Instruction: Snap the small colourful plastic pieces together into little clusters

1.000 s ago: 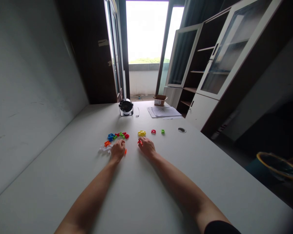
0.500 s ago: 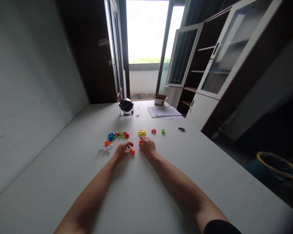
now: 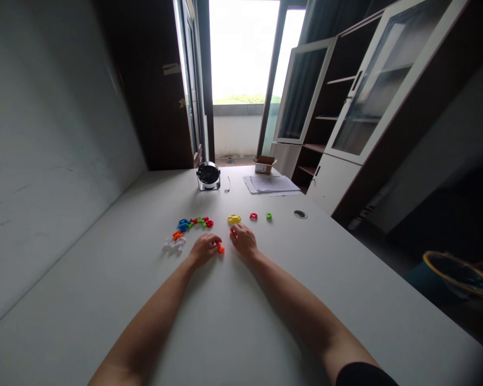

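Note:
My left hand (image 3: pixel 203 249) rests on the white desk (image 3: pixel 233 300), its fingertips on a small orange plastic piece (image 3: pixel 221 248). My right hand (image 3: pixel 243 240) lies close by, its fingertips over a small red piece (image 3: pixel 232 234), which is partly hidden. Just above that hand sit a yellow piece (image 3: pixel 234 219), a red piece (image 3: pixel 253 216) and a green piece (image 3: pixel 269 216). To the left lie a row of mixed blue, green and red pieces (image 3: pixel 194 223), an orange piece (image 3: pixel 177 236) and a white cluster (image 3: pixel 175 244).
At the far end of the desk stand a round black-and-silver desk fan (image 3: pixel 208 177), a small cardboard box (image 3: pixel 264 165) and a stack of papers (image 3: pixel 270 184). A cable grommet (image 3: pixel 300 214) is set in the desk. A glass-fronted cabinet (image 3: pixel 330 107) stands to the right, and a wall (image 3: pixel 56 134) runs along the left.
My left hand has moved right, and the orange piece has shifted right with it. My right hand has barely moved.

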{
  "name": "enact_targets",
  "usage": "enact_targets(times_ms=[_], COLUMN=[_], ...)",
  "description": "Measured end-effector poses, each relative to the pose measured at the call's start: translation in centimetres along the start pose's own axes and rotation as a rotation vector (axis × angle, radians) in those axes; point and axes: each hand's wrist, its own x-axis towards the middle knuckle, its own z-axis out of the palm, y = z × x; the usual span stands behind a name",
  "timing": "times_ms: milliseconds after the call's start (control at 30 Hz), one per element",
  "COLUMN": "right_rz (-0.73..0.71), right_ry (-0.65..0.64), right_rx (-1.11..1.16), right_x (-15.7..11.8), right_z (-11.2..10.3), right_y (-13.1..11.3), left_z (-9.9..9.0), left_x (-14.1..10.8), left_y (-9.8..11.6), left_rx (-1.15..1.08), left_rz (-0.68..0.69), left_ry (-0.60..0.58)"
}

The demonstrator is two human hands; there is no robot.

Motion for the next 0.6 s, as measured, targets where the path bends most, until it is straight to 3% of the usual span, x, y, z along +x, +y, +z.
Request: enact_targets(times_ms=[267, 600], right_rz=[-0.06, -0.213], right_ry=[0.025, -0.011], right_rx=[0.068, 0.176], right_x=[-0.03, -0.09], right_z=[-0.19, -0.39], right_y=[-0.15, -0.28], left_z=[-0.32, -0.15], left_x=[0.01, 0.03], left_y=[0.42, 0.6], left_rx=[0.023, 0.097], left_rz=[0.083, -0.095], left_ry=[-0.051, 0.055])
